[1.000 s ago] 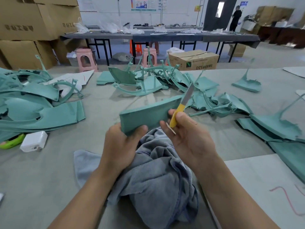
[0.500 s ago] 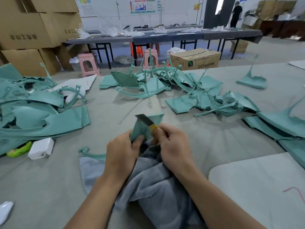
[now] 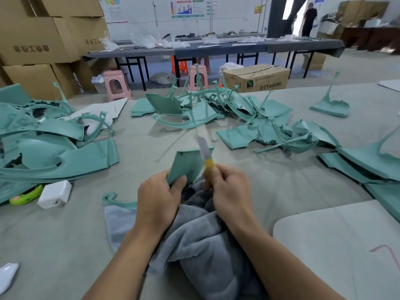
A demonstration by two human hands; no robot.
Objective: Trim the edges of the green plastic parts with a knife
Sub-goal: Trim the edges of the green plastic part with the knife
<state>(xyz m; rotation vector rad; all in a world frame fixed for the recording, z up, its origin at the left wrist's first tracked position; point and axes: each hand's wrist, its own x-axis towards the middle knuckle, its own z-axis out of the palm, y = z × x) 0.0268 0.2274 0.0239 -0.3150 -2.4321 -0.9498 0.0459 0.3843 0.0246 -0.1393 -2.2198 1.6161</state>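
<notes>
My left hand (image 3: 159, 199) grips the lower left corner of a green plastic part (image 3: 185, 164), holding it upright over a grey cloth (image 3: 203, 239). My right hand (image 3: 229, 191) grips a knife (image 3: 205, 151) with a yellow handle. Its blade points up and away, blurred by motion, and lies along the part's right edge. A thin curved green strip (image 3: 118, 202) lies on the cloth's left corner.
Piles of green plastic parts lie at the left (image 3: 43, 148), centre back (image 3: 216, 109) and right (image 3: 368, 161) of the grey table (image 3: 86, 234). A white charger (image 3: 55, 193) and a lime-green object (image 3: 26, 197) sit at the left. Cardboard boxes (image 3: 43, 40) stand behind.
The part was turned from a flat sideways hold to upright and lowered toward the cloth. The knife swung from pointing left across the part to pointing up along its right edge.
</notes>
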